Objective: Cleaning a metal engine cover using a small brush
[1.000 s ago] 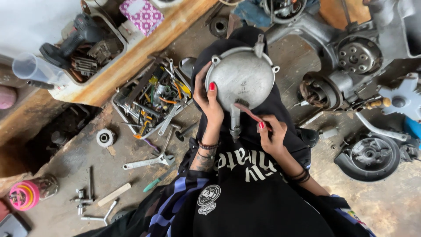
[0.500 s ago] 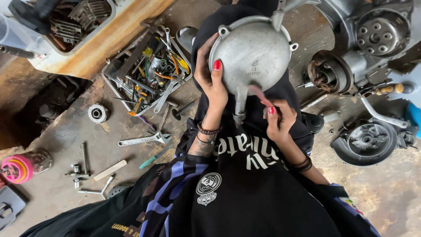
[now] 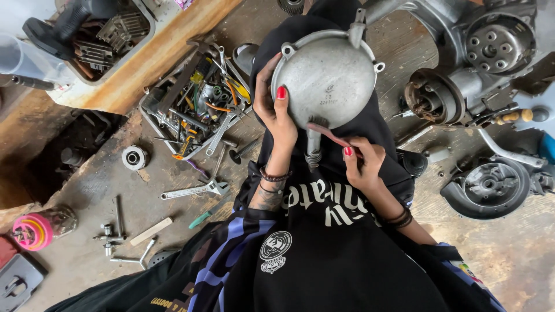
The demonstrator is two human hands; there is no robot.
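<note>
Over the lap, the left hand (image 3: 276, 112) grips the round grey cast-metal engine cover (image 3: 326, 81) at its nine o'clock edge, thumb pressed on the domed face, steadying it for work. At six o'clock, the right hand (image 3: 363, 164) pinches a thin reddish tool (image 3: 330, 133) against the cover's lower rim. A tray of mixed hand tools (image 3: 193, 104) lies at nine o'clock; a pink round spool (image 3: 33, 231) sits at eight o'clock.

Left hand's (image 3: 276, 112) fingers hidden behind the round metal cover (image 3: 326, 78); engine casing (image 3: 491, 40) cut off at top edge
</note>
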